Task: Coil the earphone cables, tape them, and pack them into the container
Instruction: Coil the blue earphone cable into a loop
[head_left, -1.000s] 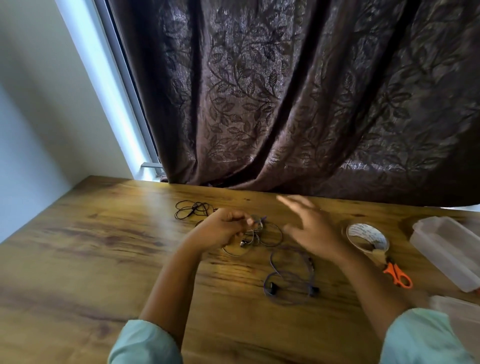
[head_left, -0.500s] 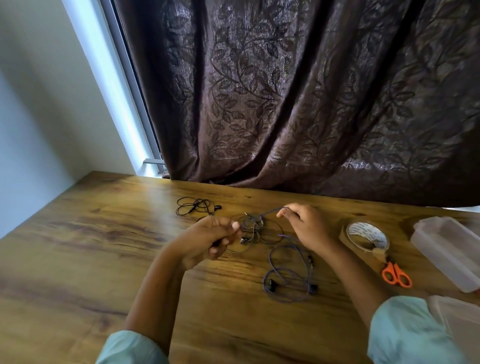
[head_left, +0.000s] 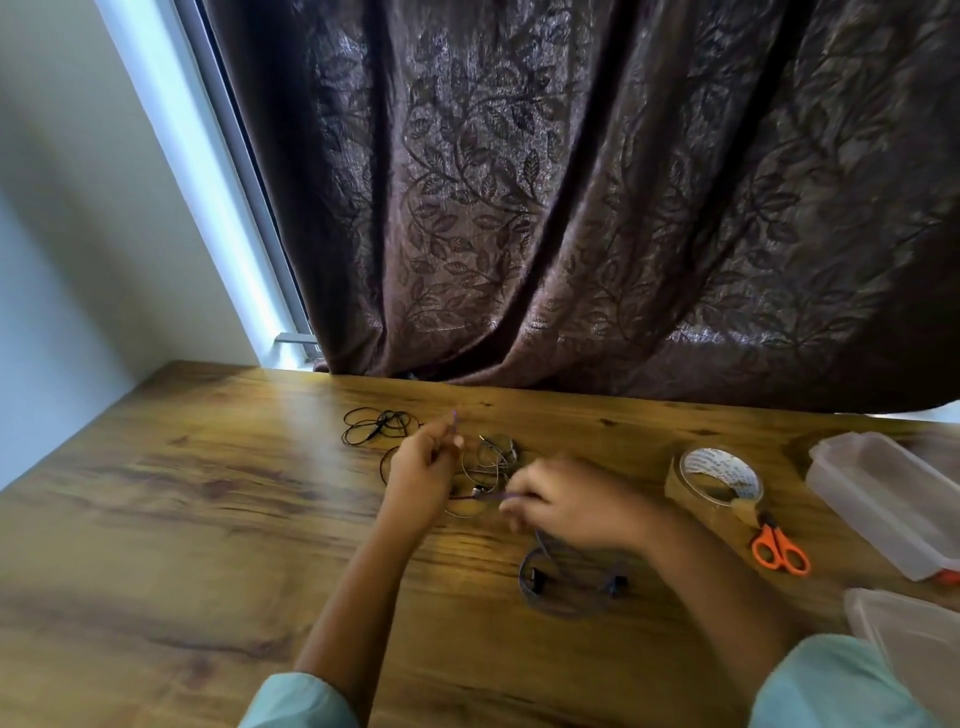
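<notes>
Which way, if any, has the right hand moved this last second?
Yes: judged against the tape roll, the right hand has drawn back toward the person and slightly left, now pinching the purple cable.

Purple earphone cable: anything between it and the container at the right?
Yes. The tape roll and orange scissors lie on the table between the purple cable and the container. Lifted over them, the path looks clear.

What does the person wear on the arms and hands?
Both arms wear light mint-green sleeves: the left sleeve and the right sleeve end near the elbows, leaving the forearms bare. The left hand and the right hand have no gloves. No watch or bracelet shows at the wrists; rings are too blurred to judge.
</notes>
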